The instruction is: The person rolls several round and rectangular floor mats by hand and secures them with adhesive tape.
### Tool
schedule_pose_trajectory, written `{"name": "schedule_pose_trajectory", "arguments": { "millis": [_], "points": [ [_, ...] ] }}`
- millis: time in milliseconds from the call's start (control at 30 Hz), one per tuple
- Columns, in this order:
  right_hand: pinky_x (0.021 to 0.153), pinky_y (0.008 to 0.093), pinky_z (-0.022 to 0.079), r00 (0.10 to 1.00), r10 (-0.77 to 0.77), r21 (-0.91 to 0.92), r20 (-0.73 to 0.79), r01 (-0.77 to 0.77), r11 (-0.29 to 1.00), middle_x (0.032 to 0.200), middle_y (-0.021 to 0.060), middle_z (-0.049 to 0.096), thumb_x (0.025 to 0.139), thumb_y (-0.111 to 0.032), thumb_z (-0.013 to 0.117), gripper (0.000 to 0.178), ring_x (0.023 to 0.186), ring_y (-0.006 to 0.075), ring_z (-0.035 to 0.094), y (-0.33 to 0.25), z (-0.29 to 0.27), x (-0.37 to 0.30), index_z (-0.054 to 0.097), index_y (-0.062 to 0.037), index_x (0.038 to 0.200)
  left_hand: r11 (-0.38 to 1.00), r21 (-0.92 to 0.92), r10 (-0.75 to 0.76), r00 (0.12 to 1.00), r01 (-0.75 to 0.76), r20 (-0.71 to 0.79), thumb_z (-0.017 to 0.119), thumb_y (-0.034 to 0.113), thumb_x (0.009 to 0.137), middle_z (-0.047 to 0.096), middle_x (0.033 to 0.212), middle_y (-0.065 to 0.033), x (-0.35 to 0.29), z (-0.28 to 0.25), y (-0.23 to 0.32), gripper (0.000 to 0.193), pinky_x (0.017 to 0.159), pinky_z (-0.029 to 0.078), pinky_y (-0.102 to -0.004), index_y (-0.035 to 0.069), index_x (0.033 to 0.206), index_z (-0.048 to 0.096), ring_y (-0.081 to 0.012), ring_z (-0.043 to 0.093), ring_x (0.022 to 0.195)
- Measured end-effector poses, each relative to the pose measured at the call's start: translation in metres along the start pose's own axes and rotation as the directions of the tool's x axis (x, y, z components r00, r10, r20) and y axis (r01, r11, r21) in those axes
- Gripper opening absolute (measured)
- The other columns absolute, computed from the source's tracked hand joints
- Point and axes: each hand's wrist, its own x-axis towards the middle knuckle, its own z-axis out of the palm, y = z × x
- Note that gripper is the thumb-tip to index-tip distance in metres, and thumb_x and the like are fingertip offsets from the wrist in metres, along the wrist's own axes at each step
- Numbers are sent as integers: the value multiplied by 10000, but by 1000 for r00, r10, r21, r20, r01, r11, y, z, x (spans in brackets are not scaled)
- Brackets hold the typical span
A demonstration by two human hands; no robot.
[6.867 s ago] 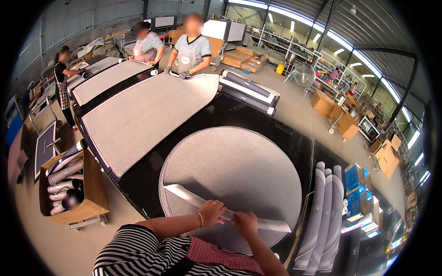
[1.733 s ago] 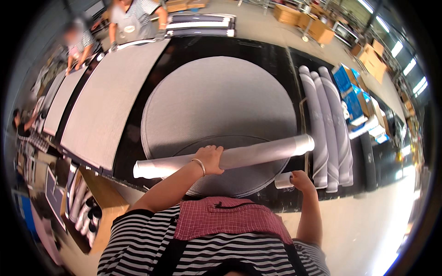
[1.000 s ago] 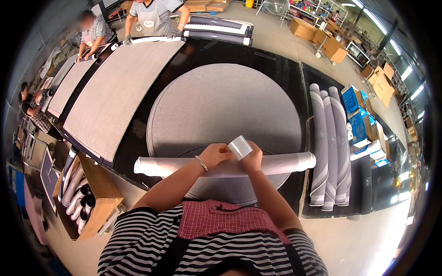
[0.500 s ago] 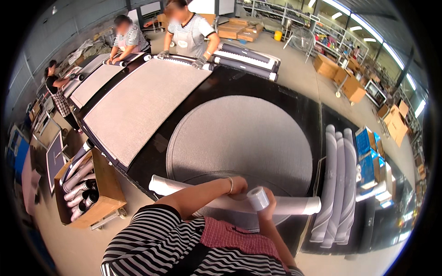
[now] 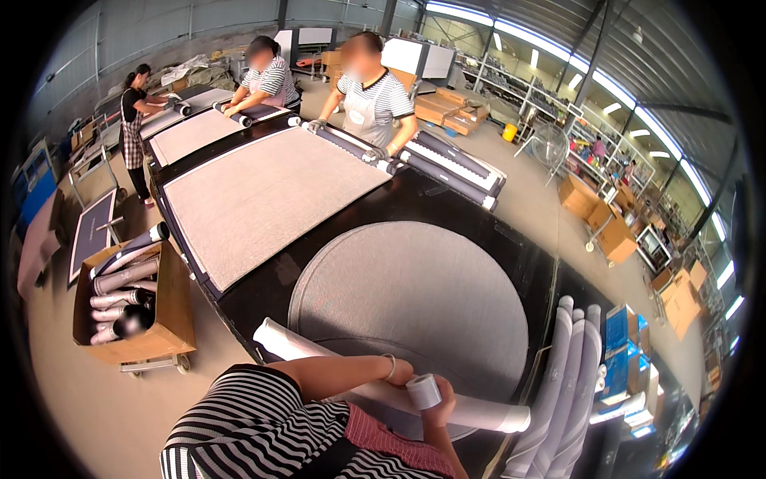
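A long, pale rolled-up mat [image 5: 351,383] lies crosswise over the near edge of a round grey mat [image 5: 423,295] on the black table. In my right hand [image 5: 438,411] is a small white roll of labels or tape [image 5: 424,391], held just above the rolled mat. Close to the left of that small roll, my left hand [image 5: 401,372] has its fingers curled together over the rolled mat. A band circles that wrist. What the left fingers pinch, if anything, is hidden.
Several wrapped rolls [image 5: 562,383] lie on the right end of the table, beside blue and white boxes [image 5: 618,343]. A cardboard box [image 5: 171,311] full of rolls stands at the left on a trolley. Across the table, co-workers roll mats; a large flat mat [image 5: 279,195] lies before them.
The view has tilted up, showing more of the hall. My left hand has come closer to the small white roll, which stays in my right hand. A co-worker's rolled mat appears thicker.
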Motion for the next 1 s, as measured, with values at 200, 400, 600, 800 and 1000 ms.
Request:
{"name": "schedule_pose_trajectory", "arguments": {
  "millis": [200, 400, 600, 800, 1000],
  "points": [
    [769, 359, 556, 1000, 2, -43, 12, -2, 999, 929, 124, 734, 726, -171, 829, 305, 842, 245, 717, -2, 6, 11, 707, -60, 983, 966, 211, 156, 987, -147, -28, 590, 295, 870, 709, 965, -225, 25, 8, -22, 287, 825, 509, -467, 52, 911, 737, -396, 676, 915],
    [797, 371, 553, 998, -16, -107, 63, 23, 994, 949, 150, 733, 706, -142, 807, 329, 876, 279, 719, 13, 19, 35, 730, -55, 1013, 995, 85, 79, 943, -54, -323, 588, 325, 873, 717, 957, -216, 8, 10, -29, 336, 834, 532, -464, 52, 968, 759, -403, 677, 962],
    [876, 347, 538, 985, 107, -32, 137, -103, 994, 1052, 148, 731, 770, -68, 742, 354, 961, 247, 706, 12, 29, 69, 707, 1, 1115, 859, 480, 211, 734, 176, -646, 682, 363, 820, 545, 1366, -236, -82, 51, 26, 640, 1060, 372, -528, -8, 1320, 533, -393, 495, 1297],
    [867, 317, 538, 974, 59, 128, 221, -89, 988, 1042, 132, 741, 781, -69, 759, 369, 955, 203, 708, 5, 29, 89, 696, 8, 1137, 858, 475, 86, 860, 193, -504, 815, 433, 681, 526, 1352, -237, -77, 13, 31, 862, 1069, 357, -508, -8, 1342, 480, -359, 485, 1307],
    [779, 352, 559, 961, -168, 50, 219, 161, 986, 963, 132, 747, 790, -83, 755, 280, 862, 231, 725, 21, 28, 60, 731, -3, 1056, 950, 307, 0, 987, 50, -163, 863, 464, 622, 653, 1163, -164, -31, -67, 3, 767, 957, 501, -440, 25, 1198, 613, -318, 624, 1111]
  ]
}}
